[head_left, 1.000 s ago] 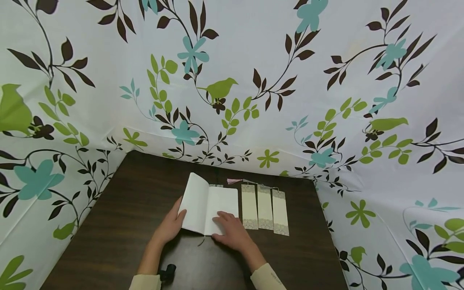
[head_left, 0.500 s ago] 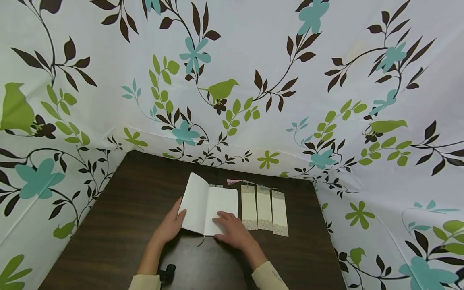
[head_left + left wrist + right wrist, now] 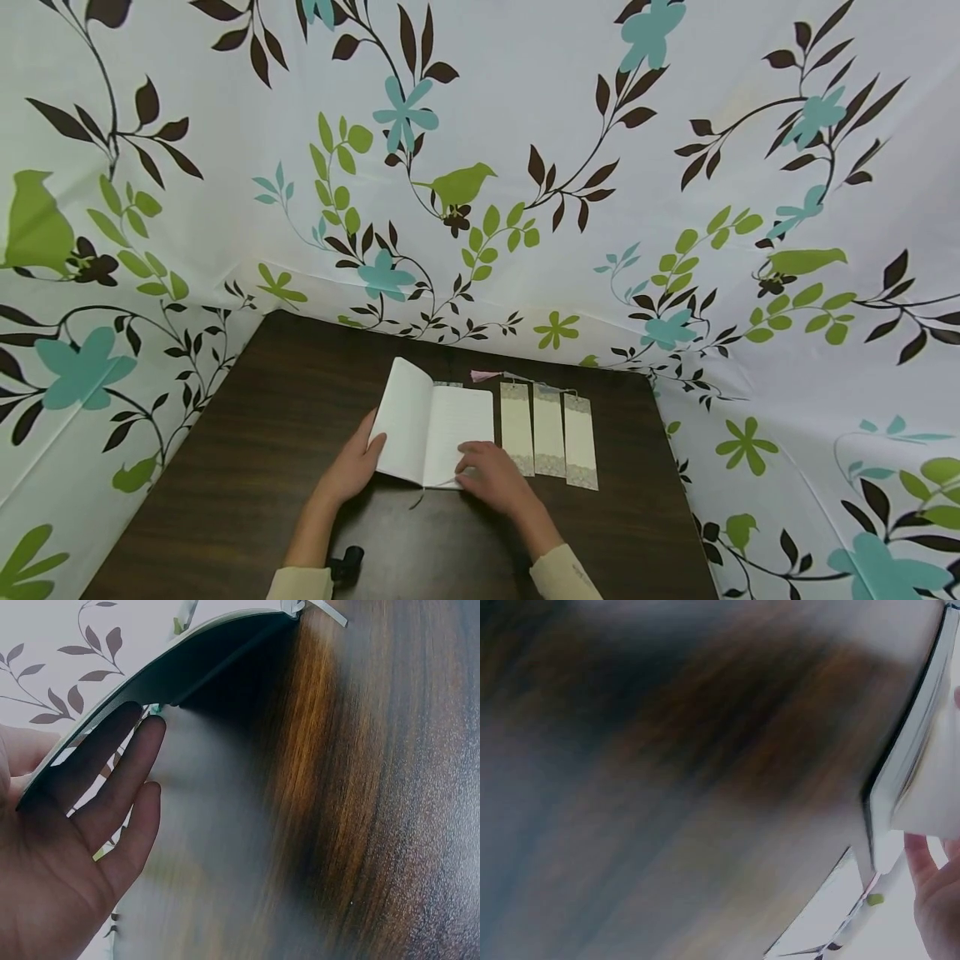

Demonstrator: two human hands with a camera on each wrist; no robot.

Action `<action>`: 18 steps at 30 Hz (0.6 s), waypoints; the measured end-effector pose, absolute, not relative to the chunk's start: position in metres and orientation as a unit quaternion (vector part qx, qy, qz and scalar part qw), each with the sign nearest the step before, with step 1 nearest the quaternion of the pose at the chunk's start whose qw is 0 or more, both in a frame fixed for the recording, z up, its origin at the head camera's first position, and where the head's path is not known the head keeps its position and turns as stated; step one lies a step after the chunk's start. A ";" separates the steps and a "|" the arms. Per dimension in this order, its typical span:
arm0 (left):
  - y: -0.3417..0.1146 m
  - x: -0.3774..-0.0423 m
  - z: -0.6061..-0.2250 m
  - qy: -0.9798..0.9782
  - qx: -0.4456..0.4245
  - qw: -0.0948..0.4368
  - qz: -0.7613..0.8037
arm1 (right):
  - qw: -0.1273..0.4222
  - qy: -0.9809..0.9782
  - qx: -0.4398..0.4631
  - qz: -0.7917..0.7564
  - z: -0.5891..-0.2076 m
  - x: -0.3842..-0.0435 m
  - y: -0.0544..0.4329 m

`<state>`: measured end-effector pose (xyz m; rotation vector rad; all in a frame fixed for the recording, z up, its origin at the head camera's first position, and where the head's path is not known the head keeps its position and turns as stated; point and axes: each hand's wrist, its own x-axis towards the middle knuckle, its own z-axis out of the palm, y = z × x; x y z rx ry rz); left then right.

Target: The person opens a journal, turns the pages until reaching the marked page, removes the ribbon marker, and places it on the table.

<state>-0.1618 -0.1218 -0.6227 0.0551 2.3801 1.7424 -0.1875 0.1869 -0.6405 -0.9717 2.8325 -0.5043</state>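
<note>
A notebook [image 3: 459, 417] lies open on the dark wooden table, its white pages facing up. My left hand [image 3: 351, 468] grips the raised left side, thumb on the page. In the left wrist view the fingers [image 3: 124, 795] reach behind the dark cover [image 3: 180, 671]. At the lower right corner of the right-hand page is my right hand [image 3: 497, 479], thumb and fingers pinching a lifted page. From the right wrist, that page [image 3: 934, 780] curves away from the block, with a finger [image 3: 921, 859] under it. A thin ribbon [image 3: 417, 500] hangs from the spine.
Three cream bookmarks [image 3: 548, 429] with patterned ends lie side by side to the right of the notebook. A pink tassel [image 3: 485, 376] lies above them. Another patterned piece [image 3: 448, 384] peeks out behind the notebook. Leaf-printed cloth [image 3: 517, 275] surrounds the table [image 3: 225, 467].
My right hand has drawn back to the right, from lying on the page to its lower corner, fingers now curled, and the page corner has lifted. My left hand has stayed put.
</note>
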 end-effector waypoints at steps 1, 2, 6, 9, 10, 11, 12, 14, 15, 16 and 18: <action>-0.122 -0.162 -0.623 0.804 0.021 0.096 0.587 | 0.049 0.932 -0.317 -0.170 -0.641 -0.187 0.189; -0.122 -0.161 -0.623 0.803 0.022 0.096 0.588 | 0.045 0.933 -0.313 -0.173 -0.642 -0.186 0.191; -0.123 -0.161 -0.622 0.799 0.022 0.098 0.593 | 0.032 0.941 -0.287 -0.174 -0.644 -0.185 0.199; -0.123 -0.162 -0.622 0.799 0.021 0.097 0.594 | 0.016 0.950 -0.255 -0.178 -0.645 -0.184 0.202; -0.122 -0.161 -0.622 0.801 0.021 0.095 0.591 | 0.008 0.953 -0.244 -0.181 -0.646 -0.185 0.203; -0.122 -0.161 -0.623 0.803 0.022 0.094 0.588 | -0.002 0.955 -0.232 -0.184 -0.646 -0.185 0.204; -0.122 -0.161 -0.623 0.805 0.022 0.092 0.586 | -0.010 0.957 -0.218 -0.191 -0.646 -0.185 0.204; -0.122 -0.160 -0.624 0.809 0.025 0.087 0.580 | -0.035 0.959 -0.195 -0.204 -0.646 -0.187 0.203; -0.122 -0.160 -0.624 0.812 0.026 0.085 0.578 | -0.044 0.958 -0.184 -0.213 -0.646 -0.188 0.202; -0.121 -0.160 -0.624 0.814 0.029 0.081 0.575 | -0.050 0.956 -0.173 -0.229 -0.646 -0.190 0.200; -0.121 -0.160 -0.625 0.814 0.034 0.074 0.575 | -0.045 0.947 -0.146 -0.282 -0.645 -0.191 0.196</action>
